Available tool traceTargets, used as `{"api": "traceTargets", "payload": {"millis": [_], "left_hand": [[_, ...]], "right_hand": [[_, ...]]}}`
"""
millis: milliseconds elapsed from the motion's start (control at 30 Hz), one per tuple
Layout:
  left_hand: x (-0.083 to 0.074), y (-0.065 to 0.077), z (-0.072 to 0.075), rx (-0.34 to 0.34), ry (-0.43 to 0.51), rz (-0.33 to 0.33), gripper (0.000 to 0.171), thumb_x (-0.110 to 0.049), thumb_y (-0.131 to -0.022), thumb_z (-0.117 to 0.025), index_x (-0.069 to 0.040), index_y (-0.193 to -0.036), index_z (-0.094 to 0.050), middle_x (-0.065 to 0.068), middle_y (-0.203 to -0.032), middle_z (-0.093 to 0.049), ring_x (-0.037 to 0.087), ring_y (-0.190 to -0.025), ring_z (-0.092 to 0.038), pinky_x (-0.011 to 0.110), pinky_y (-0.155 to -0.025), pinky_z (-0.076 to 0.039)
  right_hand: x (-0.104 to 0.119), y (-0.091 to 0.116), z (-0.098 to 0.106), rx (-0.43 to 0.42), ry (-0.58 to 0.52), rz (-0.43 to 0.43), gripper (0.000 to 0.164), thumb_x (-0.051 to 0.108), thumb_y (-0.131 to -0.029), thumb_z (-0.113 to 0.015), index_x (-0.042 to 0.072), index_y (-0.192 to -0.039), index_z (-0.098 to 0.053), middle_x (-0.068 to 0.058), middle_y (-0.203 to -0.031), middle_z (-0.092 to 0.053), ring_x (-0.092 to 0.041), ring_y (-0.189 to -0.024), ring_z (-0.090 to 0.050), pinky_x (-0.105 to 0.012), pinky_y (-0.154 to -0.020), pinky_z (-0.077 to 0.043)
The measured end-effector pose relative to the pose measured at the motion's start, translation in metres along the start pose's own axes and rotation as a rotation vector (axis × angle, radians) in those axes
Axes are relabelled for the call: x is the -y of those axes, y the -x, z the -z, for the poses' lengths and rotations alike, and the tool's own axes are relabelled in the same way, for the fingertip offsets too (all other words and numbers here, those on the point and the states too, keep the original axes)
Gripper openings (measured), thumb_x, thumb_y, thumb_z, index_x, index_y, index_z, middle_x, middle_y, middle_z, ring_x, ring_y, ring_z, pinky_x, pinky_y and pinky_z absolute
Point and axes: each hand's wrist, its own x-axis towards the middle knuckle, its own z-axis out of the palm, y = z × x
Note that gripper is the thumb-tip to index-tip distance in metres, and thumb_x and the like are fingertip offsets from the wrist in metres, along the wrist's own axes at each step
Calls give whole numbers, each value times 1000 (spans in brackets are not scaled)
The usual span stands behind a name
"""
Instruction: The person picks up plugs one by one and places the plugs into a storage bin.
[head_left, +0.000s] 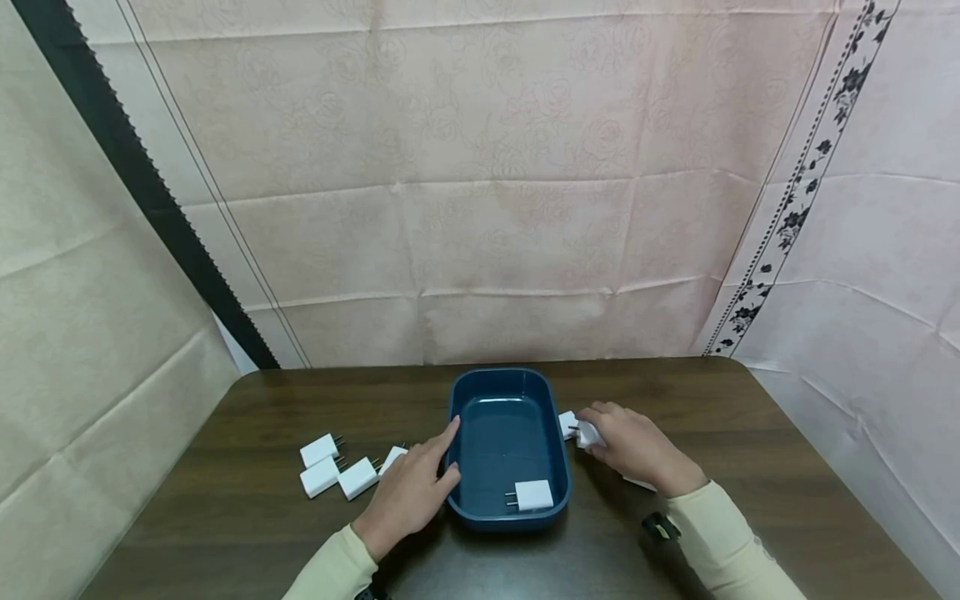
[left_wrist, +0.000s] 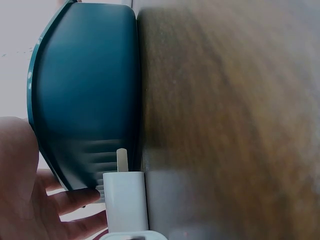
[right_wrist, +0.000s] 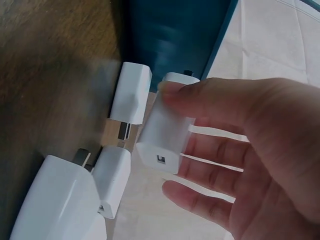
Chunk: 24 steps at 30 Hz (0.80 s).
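Observation:
My right hand (head_left: 633,446) pinches a white USB wall charger (right_wrist: 165,122) between thumb and fingers, just right of the blue tray (head_left: 506,523). In the right wrist view its USB port shows. Other white chargers lie near that hand, among them one charger (right_wrist: 131,92) close to the tray wall. My left hand (head_left: 412,492) rests at the tray's left rim, index finger extended and touching it. One charger (head_left: 533,495) lies inside the tray, near its front end. Beside the left hand, a charger (left_wrist: 126,202) stands close to the tray's outer wall.
Several white chargers, including one charger (head_left: 318,451), lie in a loose group on the wooden table (head_left: 225,517) left of the tray. A pale cloth (head_left: 517,250) hangs behind the table, with more cloth at both sides.

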Motion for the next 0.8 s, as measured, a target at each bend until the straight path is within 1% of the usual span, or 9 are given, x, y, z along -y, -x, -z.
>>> {"api": "traceTargets", "payload": {"millis": [200,433,667,800], "left_hand": [[0,-1,0,5,3,4,63,-36,-101,-53,-25,-160,-32,7,-149,-57,22,-104,-62,52,-90,-53],[1,0,0,3,2,-2,63,-35,-101,-53,-25,-160,-33,7,-148,-57,20,-100,-61,49,-85,-53],[1,0,0,6,7,-1,63,-35,-101,-53,-25,-160,-33,7,-149,-57,22,-105,-62,53,-91,-53],[1,0,0,9,15,0,63,-35,-101,-53,-25,-160,-32,6,-150,-55,24,-111,-63,56,-95,-52]], "right_hand": [[4,-1,6,-28,-27,8,41,14,-87,-79,3,-125,-67,-11,-109,-68,-21,-90,-65,-47,-84,-59],[4,-1,6,-68,-1,1,42,17,-89,-77,3,-127,-66,-12,-111,-68,-21,-89,-64,-47,-85,-59],[6,-1,4,-130,41,-5,44,22,-89,-77,6,-129,-66,-11,-113,-68,-21,-89,-65,-47,-84,-60],[7,-2,4,-152,60,-5,45,24,-88,-78,7,-128,-67,-11,-113,-69,-21,-88,-65,-46,-83,-60]]}}
